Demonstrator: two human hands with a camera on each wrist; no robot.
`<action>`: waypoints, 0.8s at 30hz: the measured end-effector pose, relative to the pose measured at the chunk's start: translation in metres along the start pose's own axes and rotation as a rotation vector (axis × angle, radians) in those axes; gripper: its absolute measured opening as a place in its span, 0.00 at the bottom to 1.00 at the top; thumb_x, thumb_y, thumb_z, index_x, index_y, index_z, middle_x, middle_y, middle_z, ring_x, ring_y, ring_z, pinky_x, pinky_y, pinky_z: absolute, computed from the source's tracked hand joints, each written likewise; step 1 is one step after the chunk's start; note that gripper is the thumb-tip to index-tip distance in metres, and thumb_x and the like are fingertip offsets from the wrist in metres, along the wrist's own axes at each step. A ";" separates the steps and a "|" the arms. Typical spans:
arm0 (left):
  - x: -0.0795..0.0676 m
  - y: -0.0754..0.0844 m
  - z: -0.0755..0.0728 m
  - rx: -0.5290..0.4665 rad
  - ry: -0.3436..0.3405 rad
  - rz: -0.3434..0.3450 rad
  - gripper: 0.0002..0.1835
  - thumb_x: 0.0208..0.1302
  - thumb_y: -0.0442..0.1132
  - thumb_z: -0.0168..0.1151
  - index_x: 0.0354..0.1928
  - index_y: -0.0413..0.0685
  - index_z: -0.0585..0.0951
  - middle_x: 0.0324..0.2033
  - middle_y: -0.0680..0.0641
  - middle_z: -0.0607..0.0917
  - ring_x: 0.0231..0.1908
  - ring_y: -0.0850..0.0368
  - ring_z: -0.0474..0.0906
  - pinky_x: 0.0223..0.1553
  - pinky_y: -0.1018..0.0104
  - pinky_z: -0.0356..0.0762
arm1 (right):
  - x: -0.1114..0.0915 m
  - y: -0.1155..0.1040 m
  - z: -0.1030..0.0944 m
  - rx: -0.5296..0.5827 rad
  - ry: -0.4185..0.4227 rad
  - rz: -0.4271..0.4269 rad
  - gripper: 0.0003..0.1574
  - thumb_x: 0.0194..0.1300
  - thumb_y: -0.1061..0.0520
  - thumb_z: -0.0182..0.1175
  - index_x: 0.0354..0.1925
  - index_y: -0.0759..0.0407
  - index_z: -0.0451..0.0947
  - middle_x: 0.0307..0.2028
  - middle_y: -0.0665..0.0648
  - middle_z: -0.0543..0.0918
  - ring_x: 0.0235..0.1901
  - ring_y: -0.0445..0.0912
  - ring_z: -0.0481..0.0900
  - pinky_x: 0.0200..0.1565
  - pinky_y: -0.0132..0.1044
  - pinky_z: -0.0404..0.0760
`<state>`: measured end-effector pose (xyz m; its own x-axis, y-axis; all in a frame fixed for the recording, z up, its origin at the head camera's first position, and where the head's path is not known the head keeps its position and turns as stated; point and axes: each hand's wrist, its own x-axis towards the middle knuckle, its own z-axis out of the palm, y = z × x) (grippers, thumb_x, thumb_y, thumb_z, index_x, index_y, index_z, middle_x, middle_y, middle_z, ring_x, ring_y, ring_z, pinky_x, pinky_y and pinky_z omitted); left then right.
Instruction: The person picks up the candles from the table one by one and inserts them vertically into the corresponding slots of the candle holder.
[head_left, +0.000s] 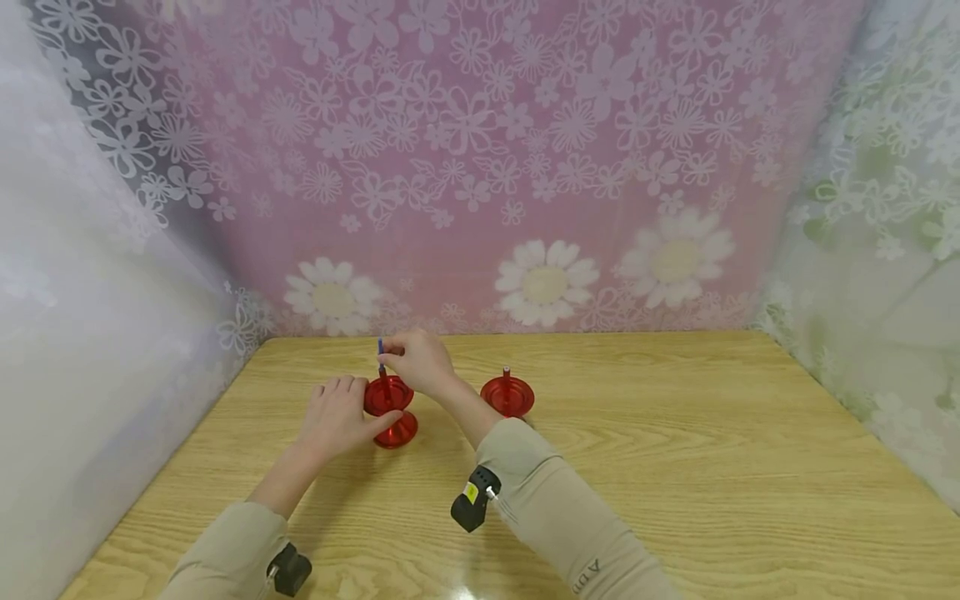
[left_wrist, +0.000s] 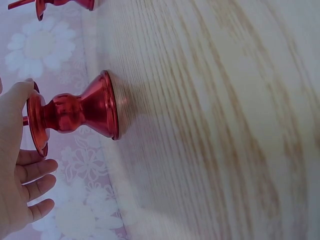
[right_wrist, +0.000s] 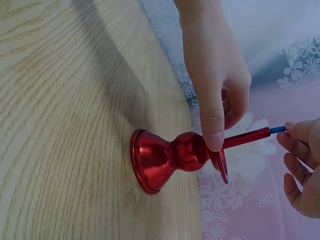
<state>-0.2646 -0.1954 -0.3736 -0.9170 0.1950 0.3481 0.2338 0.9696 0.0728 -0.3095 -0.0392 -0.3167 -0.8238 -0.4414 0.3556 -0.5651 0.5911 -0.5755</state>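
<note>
A shiny red metal candle holder [head_left: 397,430] stands upright on the wooden table, with a flared base, a round dish and a thin red tube [right_wrist: 247,138] rising from the dish. My left hand [head_left: 337,414] grips the dish [left_wrist: 37,120] by its rim, thumb on the near side and fingers at the far side. Above it, my right hand [head_left: 422,360] pinches a thin blue stick [right_wrist: 277,129] between thumb and fingertips. The stick's lower end meets the top of the red tube, in line with it. Part of the stick is hidden by the fingertips.
A second red candle holder [head_left: 507,398] of the same kind stands to the right, its lower part hidden behind the right forearm. The wooden table [head_left: 675,467] ends at a pink flowered curtain [head_left: 465,167] at the back, with pale sheets at both sides.
</note>
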 end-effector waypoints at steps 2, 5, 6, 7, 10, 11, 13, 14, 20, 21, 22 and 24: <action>0.000 0.000 0.000 0.002 -0.007 -0.002 0.35 0.50 0.69 0.58 0.37 0.40 0.76 0.30 0.47 0.76 0.36 0.45 0.72 0.38 0.52 0.64 | 0.000 -0.001 -0.001 -0.002 -0.003 -0.004 0.10 0.64 0.53 0.59 0.40 0.54 0.84 0.30 0.49 0.83 0.27 0.39 0.76 0.25 0.28 0.70; 0.000 0.001 -0.001 0.005 -0.014 -0.002 0.35 0.50 0.69 0.57 0.36 0.41 0.76 0.29 0.48 0.75 0.36 0.46 0.72 0.37 0.52 0.64 | -0.001 0.000 0.000 -0.006 -0.001 -0.008 0.09 0.64 0.54 0.59 0.38 0.53 0.84 0.29 0.49 0.83 0.24 0.38 0.75 0.23 0.27 0.68; 0.000 0.002 -0.001 0.005 -0.014 -0.001 0.35 0.50 0.69 0.57 0.36 0.41 0.76 0.29 0.48 0.75 0.36 0.46 0.72 0.37 0.52 0.64 | -0.001 0.000 0.000 -0.007 0.001 -0.010 0.09 0.64 0.54 0.59 0.38 0.53 0.84 0.30 0.48 0.83 0.24 0.37 0.75 0.23 0.27 0.68; 0.000 0.002 -0.001 0.005 -0.014 -0.001 0.35 0.50 0.69 0.57 0.36 0.41 0.76 0.29 0.48 0.75 0.36 0.46 0.72 0.37 0.52 0.64 | -0.001 0.001 0.000 -0.002 0.003 -0.010 0.08 0.64 0.54 0.59 0.38 0.53 0.84 0.30 0.48 0.84 0.25 0.37 0.75 0.23 0.27 0.68; -0.001 0.003 0.000 0.004 -0.008 -0.001 0.34 0.50 0.69 0.58 0.35 0.41 0.76 0.29 0.48 0.75 0.36 0.46 0.72 0.37 0.52 0.64 | -0.002 0.003 0.002 0.029 0.005 -0.004 0.09 0.64 0.54 0.59 0.38 0.54 0.84 0.30 0.48 0.83 0.27 0.38 0.75 0.25 0.27 0.69; -0.001 0.003 0.000 0.005 -0.005 0.000 0.34 0.50 0.69 0.58 0.35 0.40 0.76 0.29 0.47 0.75 0.37 0.46 0.72 0.37 0.52 0.65 | -0.002 0.003 0.002 0.041 0.005 0.001 0.09 0.64 0.54 0.60 0.38 0.54 0.85 0.30 0.48 0.83 0.28 0.38 0.76 0.26 0.28 0.70; -0.001 0.003 0.000 0.007 -0.002 0.001 0.35 0.50 0.69 0.58 0.36 0.40 0.76 0.30 0.47 0.76 0.36 0.45 0.72 0.37 0.52 0.65 | -0.002 0.004 0.003 0.079 0.005 0.021 0.09 0.63 0.54 0.60 0.39 0.54 0.85 0.30 0.48 0.82 0.30 0.39 0.76 0.28 0.28 0.71; -0.002 0.003 0.000 0.007 0.000 0.002 0.35 0.50 0.69 0.58 0.36 0.40 0.76 0.30 0.47 0.76 0.36 0.45 0.72 0.37 0.52 0.65 | -0.003 0.004 0.003 0.092 0.006 0.029 0.10 0.63 0.54 0.60 0.39 0.55 0.85 0.30 0.48 0.82 0.31 0.39 0.76 0.29 0.29 0.71; -0.002 0.003 0.000 0.005 0.004 0.003 0.37 0.51 0.69 0.58 0.40 0.37 0.77 0.33 0.44 0.78 0.38 0.44 0.73 0.39 0.50 0.66 | -0.003 0.002 0.002 0.099 0.006 0.039 0.09 0.63 0.54 0.60 0.39 0.55 0.85 0.31 0.49 0.83 0.33 0.41 0.77 0.30 0.30 0.72; -0.002 0.003 -0.001 0.005 0.004 0.002 0.38 0.51 0.69 0.58 0.41 0.37 0.77 0.33 0.44 0.78 0.38 0.44 0.73 0.39 0.49 0.66 | -0.003 0.001 0.002 0.093 0.006 0.037 0.10 0.63 0.54 0.60 0.39 0.54 0.85 0.31 0.49 0.83 0.32 0.40 0.77 0.30 0.29 0.72; -0.002 0.003 -0.001 0.006 0.005 0.002 0.38 0.51 0.68 0.58 0.41 0.36 0.77 0.33 0.44 0.78 0.38 0.44 0.73 0.39 0.49 0.66 | -0.002 0.000 0.002 0.089 0.005 0.038 0.10 0.63 0.54 0.60 0.39 0.54 0.85 0.32 0.48 0.83 0.32 0.40 0.77 0.29 0.29 0.72; -0.002 0.003 -0.002 0.003 0.006 -0.001 0.38 0.51 0.68 0.58 0.43 0.35 0.77 0.34 0.43 0.78 0.39 0.43 0.73 0.40 0.49 0.66 | -0.002 0.000 0.002 0.080 -0.001 0.038 0.10 0.63 0.53 0.60 0.40 0.53 0.85 0.32 0.48 0.84 0.31 0.39 0.77 0.28 0.29 0.71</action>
<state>-0.2614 -0.1934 -0.3723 -0.9150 0.1934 0.3540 0.2322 0.9701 0.0702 -0.3079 -0.0399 -0.3183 -0.8446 -0.4200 0.3320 -0.5281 0.5518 -0.6455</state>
